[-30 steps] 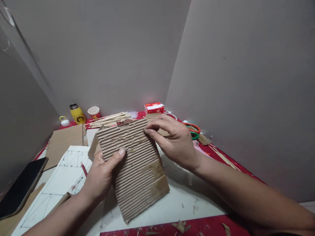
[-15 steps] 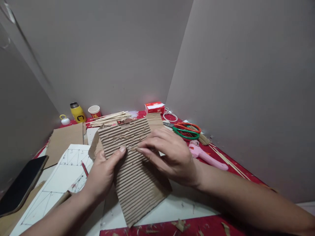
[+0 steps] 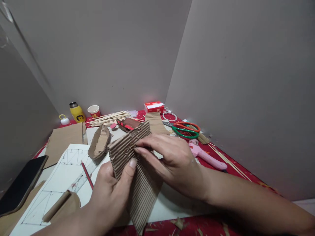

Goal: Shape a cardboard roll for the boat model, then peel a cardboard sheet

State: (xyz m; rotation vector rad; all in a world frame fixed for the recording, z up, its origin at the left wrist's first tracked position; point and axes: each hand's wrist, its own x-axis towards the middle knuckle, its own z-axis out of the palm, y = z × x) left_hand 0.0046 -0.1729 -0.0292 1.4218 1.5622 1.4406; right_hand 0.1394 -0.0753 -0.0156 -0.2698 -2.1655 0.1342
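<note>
A sheet of corrugated cardboard (image 3: 145, 193) with its ridges exposed is held tilted above the table. My left hand (image 3: 115, 186) grips its left edge, thumb on the ridged face and fingers behind. On the upper part of that face, my right hand (image 3: 167, 157) has thumb and index finger pinched together at a rough, torn patch; any scrap between the fingertips is too small to make out. Behind the sheet to the left stands a small boat-shaped cardboard piece (image 3: 100, 142). Torn paper bits (image 3: 179, 224) lie near the front edge.
Left are a phone (image 3: 21, 183), a drawing (image 3: 66, 173) and a red pencil (image 3: 87, 174). Wooden sticks (image 3: 108, 118), a yellow bottle (image 3: 77, 112) and a paper cup (image 3: 94, 111) stand or lie behind. Right are scissors (image 3: 187, 130) and a pink glue gun (image 3: 208, 156).
The cardboard sheet has turned and tilted more steeply, its top edge swinging right, and my left hand has shifted right with it. The boat-shaped piece now shows more fully.
</note>
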